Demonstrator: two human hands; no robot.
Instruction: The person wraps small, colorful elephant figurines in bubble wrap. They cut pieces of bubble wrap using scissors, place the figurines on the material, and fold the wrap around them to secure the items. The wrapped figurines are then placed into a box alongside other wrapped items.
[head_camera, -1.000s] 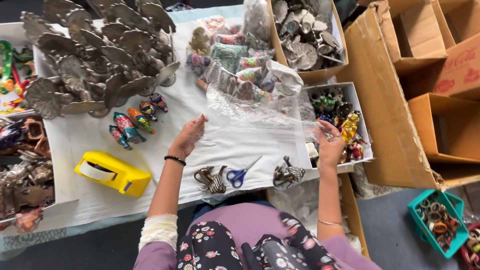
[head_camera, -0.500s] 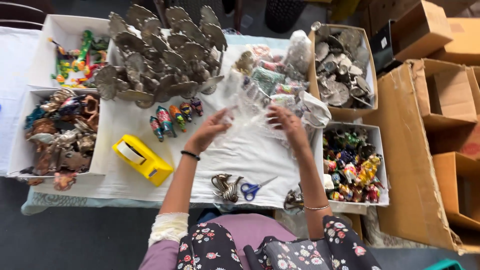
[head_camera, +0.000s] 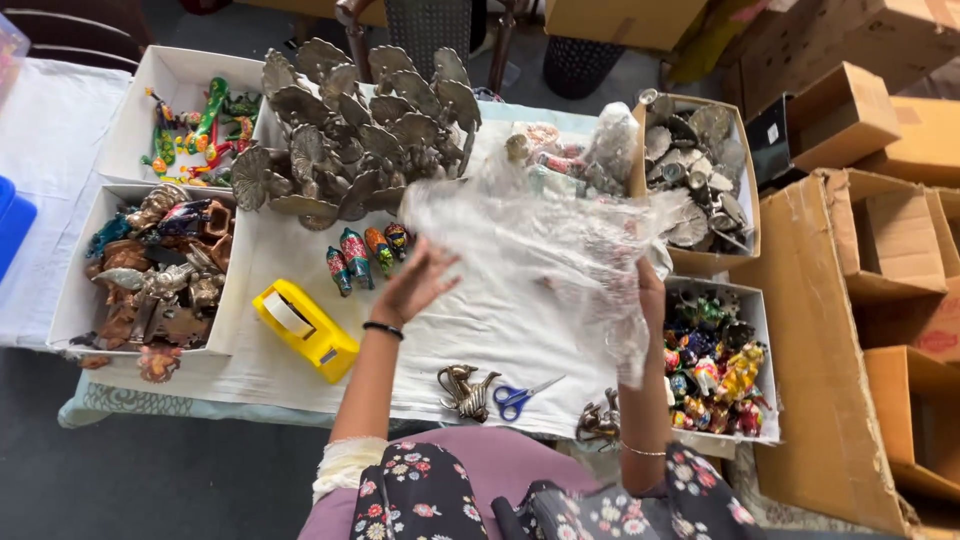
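Clear plastic sheet held spread above the middle of the counter

The counter (head_camera: 150, 385), under a white cloth, carries boxes of metal and painted figurines along its left and right edges. Above its middle the clear plastic sheet (head_camera: 540, 240) hangs crinkled: by the look of it light, limp and slippery, easily torn, best gripped by pinching its edges. Its long axis runs roughly left to right, sagging toward the near right corner. The left hand (head_camera: 418, 283) lies spread against its left edge; the right hand (head_camera: 652, 290) grasps the right edge, partly veiled. Blue-handled scissors (head_camera: 520, 397) lie by the near edge.
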